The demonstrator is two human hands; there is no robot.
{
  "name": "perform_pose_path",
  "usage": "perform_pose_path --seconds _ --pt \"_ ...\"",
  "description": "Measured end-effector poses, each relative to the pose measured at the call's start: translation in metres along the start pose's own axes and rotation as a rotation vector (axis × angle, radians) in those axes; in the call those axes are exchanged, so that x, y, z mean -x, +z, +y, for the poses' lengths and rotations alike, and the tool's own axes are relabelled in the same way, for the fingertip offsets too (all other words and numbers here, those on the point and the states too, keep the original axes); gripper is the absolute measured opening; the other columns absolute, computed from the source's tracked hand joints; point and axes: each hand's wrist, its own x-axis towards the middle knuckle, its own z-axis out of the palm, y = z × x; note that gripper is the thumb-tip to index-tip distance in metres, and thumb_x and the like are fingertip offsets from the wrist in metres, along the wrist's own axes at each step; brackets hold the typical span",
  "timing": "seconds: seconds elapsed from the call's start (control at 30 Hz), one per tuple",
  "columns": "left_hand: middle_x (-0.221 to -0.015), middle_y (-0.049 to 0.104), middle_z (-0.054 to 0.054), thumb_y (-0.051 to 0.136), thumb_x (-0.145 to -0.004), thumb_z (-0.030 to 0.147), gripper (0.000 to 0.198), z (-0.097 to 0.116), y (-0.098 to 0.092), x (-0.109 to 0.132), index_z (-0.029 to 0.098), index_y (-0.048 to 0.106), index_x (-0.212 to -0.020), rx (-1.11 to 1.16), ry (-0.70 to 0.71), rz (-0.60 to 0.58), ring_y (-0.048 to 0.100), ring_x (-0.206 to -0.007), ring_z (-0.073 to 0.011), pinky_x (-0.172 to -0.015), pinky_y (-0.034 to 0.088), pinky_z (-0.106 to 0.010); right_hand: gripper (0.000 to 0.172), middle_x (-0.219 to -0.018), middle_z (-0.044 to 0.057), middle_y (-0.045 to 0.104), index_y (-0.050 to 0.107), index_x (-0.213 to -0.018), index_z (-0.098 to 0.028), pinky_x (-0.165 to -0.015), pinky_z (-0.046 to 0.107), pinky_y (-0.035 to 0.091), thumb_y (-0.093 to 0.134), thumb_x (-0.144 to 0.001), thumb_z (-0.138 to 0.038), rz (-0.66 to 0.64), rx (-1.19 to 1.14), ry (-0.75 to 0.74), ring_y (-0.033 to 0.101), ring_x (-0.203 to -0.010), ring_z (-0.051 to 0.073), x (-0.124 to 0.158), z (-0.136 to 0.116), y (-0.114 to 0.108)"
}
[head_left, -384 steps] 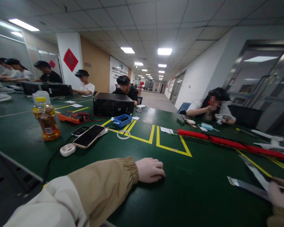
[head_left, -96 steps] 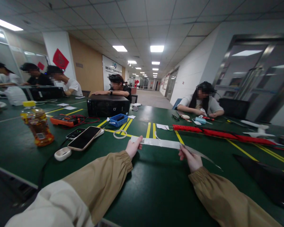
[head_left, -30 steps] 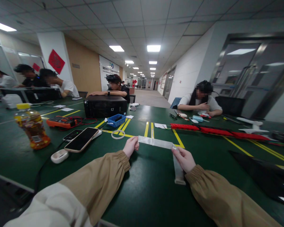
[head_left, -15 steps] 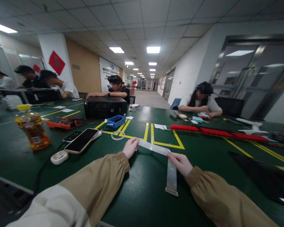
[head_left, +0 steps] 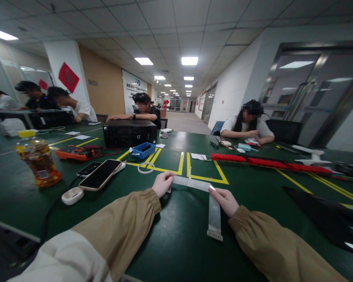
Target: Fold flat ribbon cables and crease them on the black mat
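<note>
Small pale logo [head_left: 139, 136] on the black case [head_left: 122, 135] left of centre, letters unclear, characters on the wall sign [head_left: 133, 91] above too blurred to read

Open dark-green tabletop [head_left: 176, 243] is offered nearside of the flat silvery ribbon cable [head_left: 198, 184]; passage is blocked left of it by a beige-edged black phone [head_left: 100, 175], beyond-right by a long red strip [head_left: 278, 163].

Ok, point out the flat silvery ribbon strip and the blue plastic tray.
Flat silvery ribbon strip [head_left: 214, 215], head view: its hanging length.
Blue plastic tray [head_left: 147, 154], head view: its outer front wall.
</note>
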Motion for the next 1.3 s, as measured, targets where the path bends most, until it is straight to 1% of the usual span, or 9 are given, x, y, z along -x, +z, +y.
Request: perform_pose_path --seconds 0.1,0.2,0.33,0.43,0.6,0.83,1.0,1.2,1.3 --pt "-0.072 0.065 -0.001 0.044 -0.076 0.021 0.026 0.006 -0.002 0.005 0.016 0.069 -0.079 -0.109 0.028 -0.039 0.056 -0.069 -0.0140 -0.065 0.041 -0.022 0.061 -0.051 -0.001 0.039 0.047 -0.056 -0.015 -0.045 0.022 0.026 0.042 -0.074 -0.072 -0.062 0.131 -0.090 0.035 -0.048 0.009 0.000 0.007 0.003" --pt "-0.069 0.065 0.000 0.045 -0.078 0.023 0.025 0.016 -0.002 0.011 0.019 0.069 -0.080 -0.346 0.147 -0.110 0.056 -0.067 -0.0141 -0.067 0.039 -0.024 0.059 -0.049 -0.002 0.034 0.039 -0.052 -0.015 -0.047 0.023 0.024 0.034 -0.082 -0.066 -0.141 0.295 -0.219 0.033 -0.047 0.008 0.000 0.013 0.006" --pt "-0.069 0.065 0.000 0.047 -0.081 0.026 0.023 0.024 0.001 0.017 0.020 0.068 -0.074 -0.521 0.286 -0.167 0.057 -0.070 -0.0147 -0.074 0.037 -0.026 0.056 -0.050 -0.001 0.039 0.043 -0.054 -0.015 -0.054 0.024 0.027 0.026 -0.090 -0.054 -0.233 0.546 -0.380 0.038 -0.048 0.009 0.001 0.017 0.005" --pt "-0.077 0.067 0.000 0.047 -0.083 0.029 0.022 0.023 0.002 0.017 0.019 0.067 -0.080 -0.416 0.284 -0.207 0.058 -0.072 -0.0135 -0.070 0.038 -0.023 0.052 -0.054 0.001 0.045 0.045 -0.058 -0.016 -0.057 0.024 0.029 0.026 -0.091 -0.052 -0.187 0.687 -0.420 0.041 -0.053 0.010 0.002 0.020 0.003" --pt "-0.083 0.066 0.001 0.055 -0.079 0.032 0.016 0.017 0.002 0.016 0.020 0.064 -0.085 -0.264 0.228 -0.240 0.060 -0.076 -0.0128 -0.066 0.041 -0.020 0.050 -0.056 0.002 0.047 0.042 -0.060 -0.018 -0.055 0.024 0.028 0.027 -0.089 -0.055 -0.130 0.802 -0.393 0.043 -0.057 0.013 0.001 0.021 0.002" --pt "-0.077 0.065 0.001 0.058 -0.077 0.032 0.015 0.017 0.004 0.017 0.018 0.060 -0.083 -0.201 0.199 -0.252 0.060 -0.072 -0.0121 -0.064 0.043 -0.019 0.059 -0.055 0.003 0.052 0.049 -0.056 -0.018 -0.063 0.028 0.034 0.018 -0.091 -0.055 -0.199 0.817 -0.379 0.045 -0.054 0.013 -0.003 0.023 0.001" --pt "-0.075 0.064 0.001 0.059 -0.075 0.030 0.014 0.015 0.005 0.017 0.017 0.061 -0.081 -0.162 0.219 -0.252 0.059 -0.070 -0.0114 -0.063 0.042 -0.019 0.062 -0.054 0.004 0.053 0.050 -0.055 -0.019 -0.063 0.030 0.033 0.017 -0.090 -0.058 -0.157 0.820 -0.375 0.044 -0.051 0.014 -0.007 0.031 0.001" --pt "-0.068 0.061 0.002 0.059 -0.075 0.033 0.026 0.009 0.007 0.014 0.016 0.064 -0.094 -0.143 0.138 -0.291 0.054 -0.060 -0.0107 -0.055 0.038 -0.019 0.063 -0.053 0.005 0.053 0.049 -0.053 -0.020 -0.065 0.032 0.032 0.017 -0.090 -0.059 -0.100 0.827 -0.428 0.043 -0.049 0.013 -0.006 0.029 0.002" --pt "-0.069 0.062 0.001 0.059 -0.074 0.034 0.025 0.007 0.009 0.012 0.015 0.066 -0.089 -0.108 0.100 -0.321 0.054 -0.061 -0.0111 -0.056 0.038 -0.019 0.062 -0.054 0.004 0.053 0.047 -0.054 -0.019 -0.065 0.031 0.032 0.015 -0.090 -0.058 -0.120 0.850 -0.439 0.044 -0.050 0.013 -0.005 0.025 0.002"
